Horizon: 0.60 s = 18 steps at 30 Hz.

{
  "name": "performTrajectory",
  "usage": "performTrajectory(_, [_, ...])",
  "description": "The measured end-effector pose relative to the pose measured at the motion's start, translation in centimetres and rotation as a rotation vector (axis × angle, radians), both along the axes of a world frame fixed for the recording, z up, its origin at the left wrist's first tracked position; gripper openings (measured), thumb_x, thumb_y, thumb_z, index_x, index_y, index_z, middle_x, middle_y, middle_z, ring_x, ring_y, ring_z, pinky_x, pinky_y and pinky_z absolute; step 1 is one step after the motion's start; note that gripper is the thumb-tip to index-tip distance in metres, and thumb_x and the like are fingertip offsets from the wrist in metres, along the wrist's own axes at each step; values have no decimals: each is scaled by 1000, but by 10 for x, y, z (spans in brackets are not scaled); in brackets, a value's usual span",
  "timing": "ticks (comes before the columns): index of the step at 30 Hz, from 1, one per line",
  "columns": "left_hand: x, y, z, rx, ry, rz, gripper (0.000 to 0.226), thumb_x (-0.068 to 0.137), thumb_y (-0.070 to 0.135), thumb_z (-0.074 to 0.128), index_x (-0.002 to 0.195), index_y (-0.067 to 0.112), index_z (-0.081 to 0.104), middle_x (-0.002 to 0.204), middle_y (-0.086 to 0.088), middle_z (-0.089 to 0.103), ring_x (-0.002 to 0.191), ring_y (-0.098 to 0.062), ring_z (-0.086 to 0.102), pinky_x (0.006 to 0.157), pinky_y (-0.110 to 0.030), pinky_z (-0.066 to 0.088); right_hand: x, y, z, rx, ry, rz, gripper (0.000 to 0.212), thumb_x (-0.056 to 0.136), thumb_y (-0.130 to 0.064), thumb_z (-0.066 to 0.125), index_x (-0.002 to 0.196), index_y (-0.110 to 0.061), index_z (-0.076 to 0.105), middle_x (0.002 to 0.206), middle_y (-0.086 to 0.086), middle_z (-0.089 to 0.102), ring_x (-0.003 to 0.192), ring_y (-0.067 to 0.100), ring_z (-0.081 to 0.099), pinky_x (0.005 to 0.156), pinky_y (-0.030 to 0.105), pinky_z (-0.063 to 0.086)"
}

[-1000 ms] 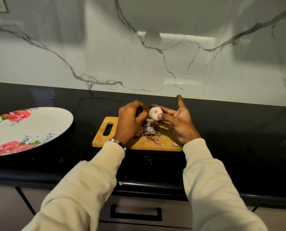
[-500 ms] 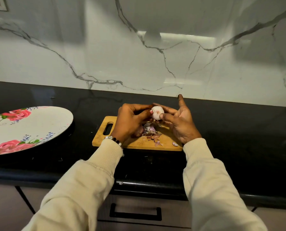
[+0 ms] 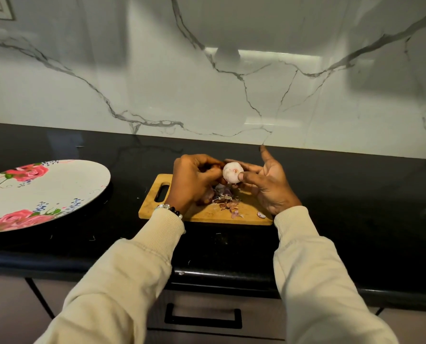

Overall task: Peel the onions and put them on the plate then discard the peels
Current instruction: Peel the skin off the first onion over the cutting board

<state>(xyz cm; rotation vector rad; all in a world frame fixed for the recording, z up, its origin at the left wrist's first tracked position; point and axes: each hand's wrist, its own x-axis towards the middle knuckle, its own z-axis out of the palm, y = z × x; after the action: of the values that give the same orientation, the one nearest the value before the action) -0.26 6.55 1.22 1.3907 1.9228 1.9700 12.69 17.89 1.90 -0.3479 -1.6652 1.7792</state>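
We see both hands curled around the pale onion [image 3: 232,173] above the cutting board [image 3: 207,212]: left hand [image 3: 194,181] at nine o'clock, right hand [image 3: 269,184] at three; peels [image 3: 225,199] beneath it.

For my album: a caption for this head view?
Both hands peel an onion above a cutting board; floral plate waits.

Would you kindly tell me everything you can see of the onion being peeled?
The onion is small, round and pale pinkish-white, mostly bare of skin, with a reddish spot facing the camera. It is held above the wooden cutting board, over a heap of purple peels. The right hand pinches it between thumb and fingers; the left hand works at its left side.
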Motion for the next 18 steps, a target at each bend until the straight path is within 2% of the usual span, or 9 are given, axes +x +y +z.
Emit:
performTrajectory(3, [3, -1, 2, 46, -114, -88, 12, 87, 2, 67, 94, 5, 76, 82, -8, 76, 75, -24, 73, 69, -34, 60, 0, 2, -1, -16, 19, -9, 103, 86, 16, 58, 157, -18, -10, 103, 6, 76, 100, 25, 72, 87, 41, 58])
performTrajectory(7, [6, -1, 4, 32, -201, -169, 15, 86, 8, 71, 100, 4, 74, 85, -5, 76, 80, -24, 73, 66, -30, 59, 1, 3, -1, 20, 3, 12, 103, 88, 17, 56, 156, -19, -14, 108, 2, 75, 106, 24, 70, 94, 45, 54])
performTrajectory(10, [3, 0, 3, -21, -115, -113, 13, 84, 7, 73, 97, 8, 76, 80, 2, 75, 78, -18, 73, 63, -23, 56, 1, 3, -2, 60, -26, 22, 108, 87, 14, 60, 155, -20, -17, 113, 3, 74, 112, 25, 68, 103, 54, 47])
performTrajectory(14, [3, -1, 3, -94, 5, -19, 11, 83, 6, 74, 93, 5, 77, 74, 0, 73, 61, -8, 67, 53, -23, 54, 1, 2, -2, 94, -59, 37, 111, 85, 12, 63, 155, -20, -18, 113, 4, 74, 113, 26, 67, 104, 57, 46])
performTrajectory(18, [0, 0, 2, -117, 177, 69, 13, 81, 5, 74, 94, 6, 77, 78, -2, 74, 62, -2, 65, 60, -18, 54, 2, -1, -1, 93, -68, 40, 112, 85, 12, 64, 155, -21, -17, 118, 8, 72, 113, 27, 67, 103, 55, 47])
